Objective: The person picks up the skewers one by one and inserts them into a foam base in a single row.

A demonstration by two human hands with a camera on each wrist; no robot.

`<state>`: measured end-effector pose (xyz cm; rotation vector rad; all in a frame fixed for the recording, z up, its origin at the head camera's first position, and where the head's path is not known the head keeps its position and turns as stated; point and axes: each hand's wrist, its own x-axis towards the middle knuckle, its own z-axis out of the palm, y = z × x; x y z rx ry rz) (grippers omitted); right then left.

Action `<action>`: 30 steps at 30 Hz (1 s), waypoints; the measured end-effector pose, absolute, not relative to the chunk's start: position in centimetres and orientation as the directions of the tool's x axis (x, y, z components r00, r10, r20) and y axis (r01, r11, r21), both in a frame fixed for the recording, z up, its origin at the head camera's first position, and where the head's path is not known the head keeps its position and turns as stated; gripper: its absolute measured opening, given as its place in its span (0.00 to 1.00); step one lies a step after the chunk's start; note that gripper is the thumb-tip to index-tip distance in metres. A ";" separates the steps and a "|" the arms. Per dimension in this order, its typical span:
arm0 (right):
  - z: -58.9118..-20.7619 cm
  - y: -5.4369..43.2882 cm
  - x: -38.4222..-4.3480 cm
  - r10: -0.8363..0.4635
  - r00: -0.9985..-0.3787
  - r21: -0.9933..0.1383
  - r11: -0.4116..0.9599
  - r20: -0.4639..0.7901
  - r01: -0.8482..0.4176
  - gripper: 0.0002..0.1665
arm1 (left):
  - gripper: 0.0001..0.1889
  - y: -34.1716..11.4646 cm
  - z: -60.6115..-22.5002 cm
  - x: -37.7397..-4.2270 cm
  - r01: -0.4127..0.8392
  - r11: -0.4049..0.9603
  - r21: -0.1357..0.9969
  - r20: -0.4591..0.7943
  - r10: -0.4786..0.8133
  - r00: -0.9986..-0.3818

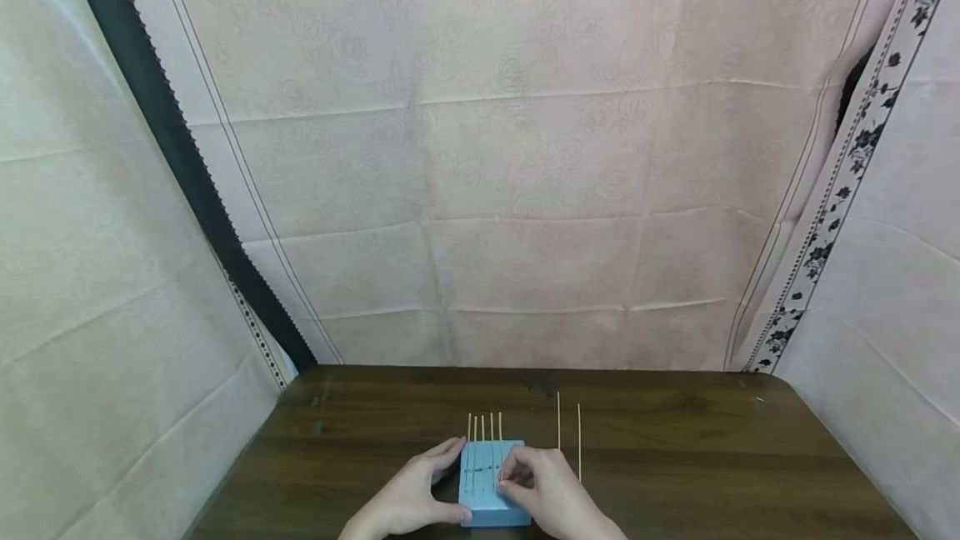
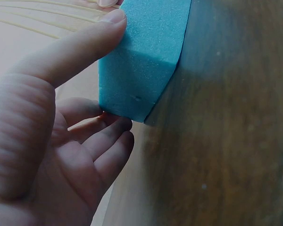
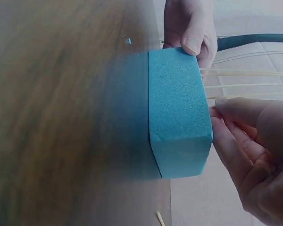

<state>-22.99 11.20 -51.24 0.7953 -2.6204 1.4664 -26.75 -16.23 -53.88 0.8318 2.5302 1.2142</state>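
A light blue foam block [image 1: 493, 517] lies on the table with several thin wooden sticks [image 1: 483, 427] standing in its top. My left hand [image 1: 408, 494] holds the block from the left, thumb at the near corner and fingertips farther back along the side. In the left wrist view, the thumb [image 2: 101, 35] lies along the block's upper edge, the other fingers curled near its lower corner. My right hand [image 1: 553, 490] pinches a stick [image 3: 212, 107] low down, fingertips right at the block's top face. Those fingertips cover the stick's lower end in the head view.
Two loose sticks, one [image 1: 558, 419] farther left and one [image 1: 579, 440] beside it, lie on the dark wooden table [image 1: 697, 457] right of the block. Pale patterned cloth [image 1: 525, 190] hangs behind the table and along both sides. A small blue crumb [image 3: 128, 41] sits on the tabletop.
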 end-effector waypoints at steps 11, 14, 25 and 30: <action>-51.0 11.5 -23.4 -0.442 -0.868 -0.815 0.404 0.225 -0.416 0.05 | 0.53 -16.1 -53.6 -26.9 0.411 0.488 0.771 0.065 0.580 -0.812; -50.9 11.6 -23.5 -0.447 -0.864 -0.812 0.402 0.230 -0.424 0.04 | 0.53 -16.1 -53.5 -26.9 0.410 0.490 0.769 0.065 0.579 -0.813; -51.9 11.4 -23.4 -0.452 -0.868 -0.847 0.362 0.207 -0.390 0.04 | 0.51 -16.5 -54.0 -26.9 0.375 0.447 0.812 0.034 0.605 -0.795; -51.8 11.4 -23.5 -0.444 -0.871 -0.845 0.366 0.209 -0.389 0.04 | 0.51 -16.4 -54.0 -27.1 0.370 0.431 0.823 0.038 0.608 -0.793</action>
